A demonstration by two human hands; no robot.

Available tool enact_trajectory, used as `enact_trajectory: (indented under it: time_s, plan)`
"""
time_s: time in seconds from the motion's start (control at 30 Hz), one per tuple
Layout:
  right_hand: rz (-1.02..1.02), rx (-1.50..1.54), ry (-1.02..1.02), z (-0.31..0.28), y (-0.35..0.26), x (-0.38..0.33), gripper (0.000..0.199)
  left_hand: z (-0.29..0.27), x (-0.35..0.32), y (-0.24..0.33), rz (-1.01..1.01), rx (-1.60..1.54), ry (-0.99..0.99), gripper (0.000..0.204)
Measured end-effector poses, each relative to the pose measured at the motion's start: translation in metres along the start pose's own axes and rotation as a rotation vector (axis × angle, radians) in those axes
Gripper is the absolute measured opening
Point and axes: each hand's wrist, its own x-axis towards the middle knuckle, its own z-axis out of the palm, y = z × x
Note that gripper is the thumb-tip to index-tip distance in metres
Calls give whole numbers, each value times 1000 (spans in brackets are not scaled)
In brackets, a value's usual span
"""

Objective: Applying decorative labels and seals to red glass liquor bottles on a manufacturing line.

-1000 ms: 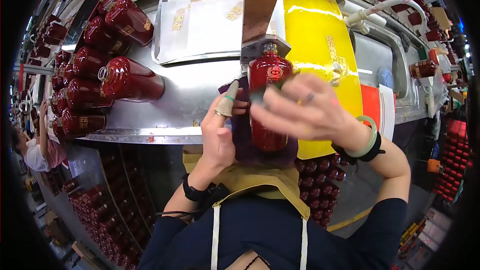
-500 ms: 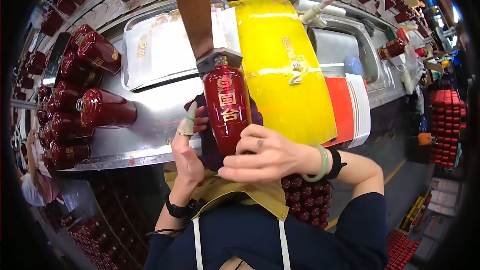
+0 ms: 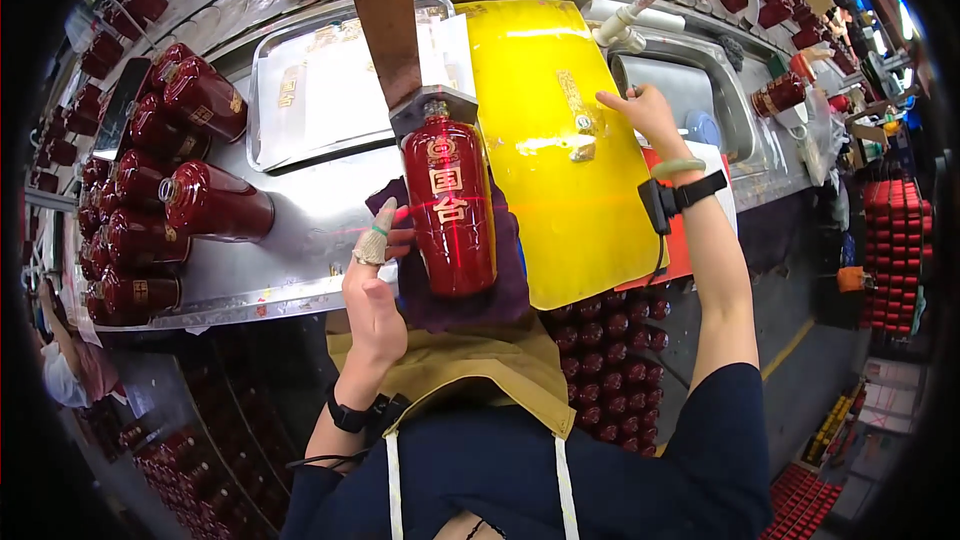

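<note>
A dark red glossy bottle (image 3: pixel 453 250) with gold characters lies on a dark purple cloth (image 3: pixel 510 285), its neck at a grey angled metal stop (image 3: pixel 408 115). Beside the bottle's left side is my left hand (image 3: pixel 378 315), fingers apart; a pale cover with a green band wraps one finger. Its fingertips are close to the glass; whether they touch is unclear. My right hand (image 3: pixel 650 118) reaches over the right part of a yellow sheet (image 3: pixel 570 240), thumb stretched out and other fingers partly hidden. Gold lettering pieces (image 3: pixel 572 100) lie on that sheet.
At left, several red bottles (image 3: pixel 215 202) crowd the steel bench. A metal tray (image 3: pixel 262 155) holds white sheets with gold characters. A brown bar (image 3: pixel 385 20) rises above the stop. A sink (image 3: pixel 745 130) with a white tap (image 3: pixel 625 25) stands right. Many bottles are stacked below.
My right hand has left the bottle's base and swung up and right over the yellow sheet. My left hand stays beside the bottle. The bottle's base is now uncovered.
</note>
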Motion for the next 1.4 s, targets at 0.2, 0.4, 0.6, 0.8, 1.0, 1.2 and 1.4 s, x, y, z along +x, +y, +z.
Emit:
enact_trajectory:
  time_s: [0.2, 0.4, 0.6, 0.8, 1.0, 1.2, 1.4]
  plan:
    - [113, 183, -450, -8, 18, 14, 56, -4, -2, 2, 12, -40, 21, 99]
    - [191, 326, -396, -10, 41, 15, 37, -7, 2, 1, 27, -51, 32, 97]
    - [213, 461, -361, -5, 64, 30, 29, -12, 2, 0, 63, -64, 49, 93]
    - [63, 436, -93, -17, 38, 3, 22, -21, 6, 9, 55, -161, 58, 83]
    - [-228, 830, 10, -40, -60, -115, 25, -4, 41, 36, 137, -281, -93, 63]
    - [-220, 1261, -242, -41, -134, -209, 37, 23, 75, 61, 106, -378, -343, 61]
    - [-92, 1031, -267, -26, -119, -207, 31, 2, 73, 66, -112, -611, -418, 43]
